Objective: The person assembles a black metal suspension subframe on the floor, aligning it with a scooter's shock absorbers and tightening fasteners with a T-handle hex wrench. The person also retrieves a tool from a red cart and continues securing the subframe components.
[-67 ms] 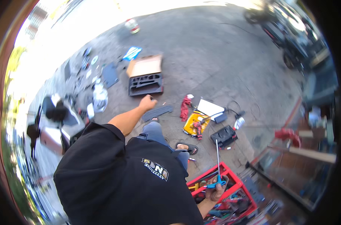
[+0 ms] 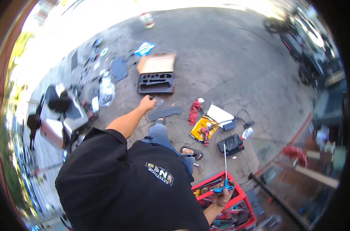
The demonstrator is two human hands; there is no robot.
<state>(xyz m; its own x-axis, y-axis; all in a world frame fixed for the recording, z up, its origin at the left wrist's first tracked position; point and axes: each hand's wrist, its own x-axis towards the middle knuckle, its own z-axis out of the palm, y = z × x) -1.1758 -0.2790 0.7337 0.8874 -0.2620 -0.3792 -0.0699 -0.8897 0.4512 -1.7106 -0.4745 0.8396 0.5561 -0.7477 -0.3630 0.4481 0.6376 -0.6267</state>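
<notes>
Steel T-handle wrench [image 2: 224, 169], blue grip

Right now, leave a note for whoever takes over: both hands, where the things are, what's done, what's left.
Left hand: stretched out forward, closed on a small clear plastic bag.
Right hand: gripping the blue handle of a long T-handle wrench, shaft pointing up, over the red toolbox.
Ahead on the concrete: a black panel strip, a black moulded tray with a cardboard box behind it, a red rag, a yellow tool case.
Done: wrench in hand, out of the toolbox.
Left: parts are spread over the ground, unassembled.
</notes>
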